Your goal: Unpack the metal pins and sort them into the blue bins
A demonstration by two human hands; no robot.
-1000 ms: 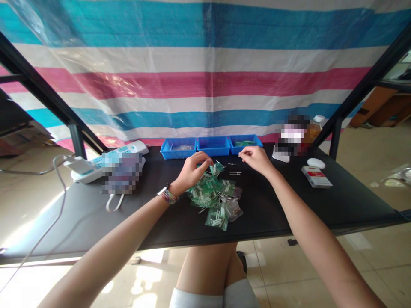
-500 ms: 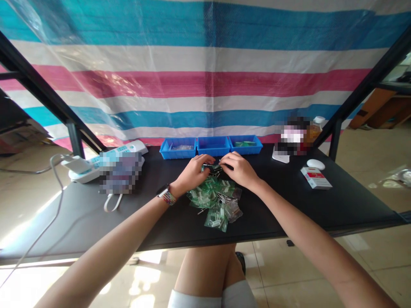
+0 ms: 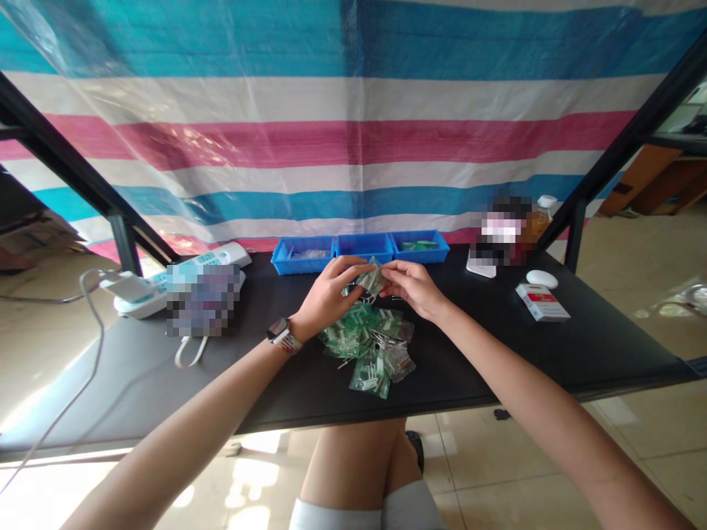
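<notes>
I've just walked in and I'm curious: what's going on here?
The person's left hand and right hand together hold a green bag over a black table. Closer to the body lies a pile of bags, mostly green. Three blue trays stand in a row beyond the hands.

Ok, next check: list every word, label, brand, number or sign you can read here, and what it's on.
No text can be read.
Red-and-white box: any print is too small and blurred.
Power strip: no legible markings.
Bottle: partly masked, no legible label.
Pixelated item by the power strip: masked.
Green packets: no legible print.
</notes>
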